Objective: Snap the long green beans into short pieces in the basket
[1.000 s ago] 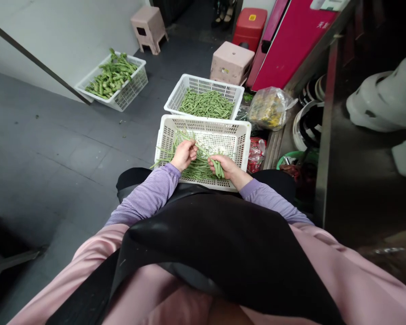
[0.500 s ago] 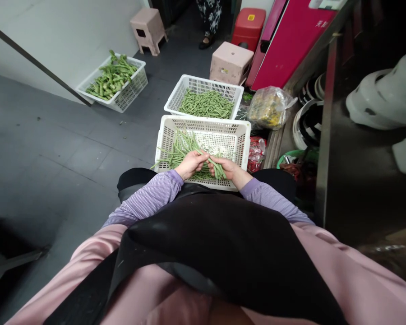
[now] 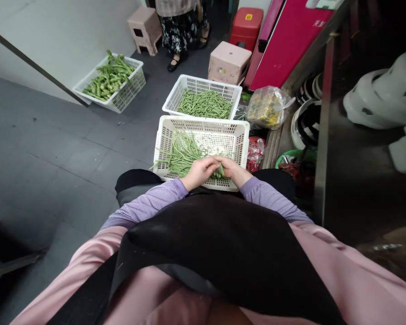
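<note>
Grey tiled floor [image 3: 54,149] runs under a white basket [image 3: 238,135] at the person's knees. Left hand [image 3: 200,171] and right hand [image 3: 232,169] meet at its near rim, both seemingly curled around a small bunch of green beans [image 3: 219,170]; loose beans [image 3: 182,151] lie inside the basket. Behind it stands a second basket [image 3: 189,85], then a pink stool [image 3: 229,61].

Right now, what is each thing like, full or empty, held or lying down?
near basket: partly filled with long beans
left hand: closed on beans
right hand: gripping bean bundle
middle basket: holds cut green beans
far basket: heaped with green stalks
plastic bag: full, lying on its side
</note>
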A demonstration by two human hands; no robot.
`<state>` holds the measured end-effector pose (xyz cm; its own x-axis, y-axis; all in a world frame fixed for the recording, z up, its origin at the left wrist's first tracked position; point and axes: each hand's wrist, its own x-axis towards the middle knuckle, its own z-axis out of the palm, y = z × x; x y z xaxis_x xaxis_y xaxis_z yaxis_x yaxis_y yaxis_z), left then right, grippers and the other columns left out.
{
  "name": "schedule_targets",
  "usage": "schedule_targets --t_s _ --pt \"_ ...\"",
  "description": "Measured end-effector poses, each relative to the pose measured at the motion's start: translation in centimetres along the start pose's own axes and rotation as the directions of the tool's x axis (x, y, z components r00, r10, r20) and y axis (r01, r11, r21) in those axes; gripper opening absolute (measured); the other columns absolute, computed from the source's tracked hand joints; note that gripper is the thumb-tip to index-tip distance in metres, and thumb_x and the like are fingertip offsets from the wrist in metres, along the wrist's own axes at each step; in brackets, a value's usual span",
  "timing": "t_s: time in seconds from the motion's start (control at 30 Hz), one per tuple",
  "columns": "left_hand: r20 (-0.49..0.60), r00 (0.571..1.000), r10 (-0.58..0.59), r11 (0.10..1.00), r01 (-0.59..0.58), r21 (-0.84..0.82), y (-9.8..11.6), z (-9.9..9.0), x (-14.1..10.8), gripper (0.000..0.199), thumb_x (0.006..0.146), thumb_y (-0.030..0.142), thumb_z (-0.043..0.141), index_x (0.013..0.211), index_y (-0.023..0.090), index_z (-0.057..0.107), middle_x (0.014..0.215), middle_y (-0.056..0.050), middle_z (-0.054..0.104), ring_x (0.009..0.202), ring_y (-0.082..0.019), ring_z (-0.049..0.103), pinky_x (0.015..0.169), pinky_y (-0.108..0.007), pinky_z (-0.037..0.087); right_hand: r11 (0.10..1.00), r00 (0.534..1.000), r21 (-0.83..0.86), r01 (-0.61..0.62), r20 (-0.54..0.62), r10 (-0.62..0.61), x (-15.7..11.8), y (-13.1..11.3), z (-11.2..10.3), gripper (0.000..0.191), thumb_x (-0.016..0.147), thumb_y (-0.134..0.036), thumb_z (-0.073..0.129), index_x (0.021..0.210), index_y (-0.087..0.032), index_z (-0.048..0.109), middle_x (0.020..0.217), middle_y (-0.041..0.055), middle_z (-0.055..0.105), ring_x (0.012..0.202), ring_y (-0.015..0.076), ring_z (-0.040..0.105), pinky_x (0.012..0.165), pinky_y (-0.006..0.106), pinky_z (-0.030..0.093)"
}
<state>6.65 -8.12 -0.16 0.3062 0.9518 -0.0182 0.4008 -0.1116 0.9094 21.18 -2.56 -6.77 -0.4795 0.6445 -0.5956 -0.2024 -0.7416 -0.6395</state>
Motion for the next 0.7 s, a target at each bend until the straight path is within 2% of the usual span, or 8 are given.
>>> schedule_targets --t_s 0.1,0.17,0.27,0.4,0.47,0.6,0.63,0.7 --pt "-0.008 1.0 0.022 0.991 -0.021 0.131 -2.1 -0.5 0.0 0.022 0.094 0.022 0.053 0.072 0.02 0.057 0.067 -0.001 0.058 0.069 -0.015 0.056 0.072 -0.025 0.044 0.992 0.989 -0.009 -0.127 0.08 0.127 -0.9 0.7 0.2 0.014 0.087 -0.029 0.064 0.079 -0.018 0.062 0.054 -0.0004 0.061 0.049 0.0162 0.061 0.048 0.026 0.051" --pt "0.105 0.989 0.105 0.95 -0.131 0.284 -3.5 -1.3 0.1 0.021 0.093 0.022 0.054 0.072 0.02 0.059 0.071 -0.003 0.059 0.073 -0.015 0.057 0.074 -0.026 0.043 0.988 0.983 -0.013 -0.152 0.105 0.152 -1.3 1.2 0.3 0.012 0.087 -0.027 0.065 0.079 -0.018 0.062 0.056 0.0002 0.063 0.049 0.0154 0.061 0.05 0.026 0.052" --pt "0.311 0.932 0.186 0.84 -0.315 0.441 -4.5 -2.3 0.0 0.018 0.093 0.026 0.055 0.079 0.02 0.064 0.078 -0.005 0.06 0.078 -0.017 0.058 0.077 -0.027 0.044 0.988 0.984 -0.019 -0.151 0.095 0.152 -1.6 1.5 0.2 0.014 0.085 -0.025 0.068 0.076 -0.018 0.061 0.056 0.0003 0.063 0.049 0.0138 0.059 0.05 0.025 0.051" --pt "0.496 0.845 0.2 0.757 -0.455 0.469 -5.3 -2.9 -0.5 0.017 0.095 0.025 0.052 0.091 0.021 0.068 0.082 -0.006 0.061 0.081 -0.017 0.059 0.078 -0.027 0.044 0.967 0.964 -0.077 -0.243 0.096 0.25 -1.9 1.7 0.0 0.016 0.082 -0.022 0.072 0.073 -0.016 0.061 0.054 0.0004 0.062 0.044 0.012 0.055 0.044 0.023 0.047" --pt "0.521 0.843 0.138 0.767 -0.424 0.482 -6.2 -3.2 -0.7 0.015 0.093 0.024 0.054 0.096 0.021 0.069 0.081 -0.005 0.062 0.079 -0.018 0.06 0.075 -0.027 0.044 0.955 0.954 -0.076 -0.287 0.067 0.292 -1.9 1.9 -0.2 0.014 0.08 -0.019 0.074 0.075 -0.015 0.062 0.056 0.0002 0.063 0.043 0.0114 0.054 0.042 0.023 0.047" --pt "0.355 0.927 -0.126 0.782 -0.127 0.61 -8.5 -4.5 -0.3 0.018 0.092 0.021 0.052 0.085 0.018 0.068 0.072 -0.005 0.061 0.068 -0.017 0.059 0.068 -0.027 0.044 0.944 0.934 0.028 -0.328 -0.14 0.328 -1.1 2.2 -0.5 0.015 0.082 -0.014 0.072 0.075 -0.016 0.06 0.056 -0.0011 0.062 0.042 0.0107 0.055 0.041 0.021 0.047" --pt "0.318 0.933 -0.171 0.777 -0.071 0.626 -9.1 -4.9 0.0 0.02 0.092 0.02 0.05 0.082 0.018 0.068 0.071 -0.006 0.061 0.067 -0.017 0.059 0.067 -0.027 0.045 0.943 0.924 0.047 -0.33 -0.191 0.332 -0.6 1.9 -0.6 0.017 0.083 -0.014 0.072 0.073 -0.016 0.058 0.055 -0.0013 0.061 0.042 0.0108 0.055 0.04 0.021 0.047" --pt "0.307 0.926 -0.221 0.764 -0.031 0.645 -9.9 -5.3 0.6 0.021 0.09 0.015 0.05 0.083 0.017 0.069 0.077 -0.008 0.065 0.069 -0.017 0.062 0.068 -0.026 0.046 0.954 0.915 0.048 -0.296 -0.273 0.297 1.0 0.3 -0.7 0.019 0.085 -0.013 0.071 0.073 -0.016 0.057 0.053 -0.0008 0.059 0.042 0.0112 0.054 0.041 0.021 0.047"
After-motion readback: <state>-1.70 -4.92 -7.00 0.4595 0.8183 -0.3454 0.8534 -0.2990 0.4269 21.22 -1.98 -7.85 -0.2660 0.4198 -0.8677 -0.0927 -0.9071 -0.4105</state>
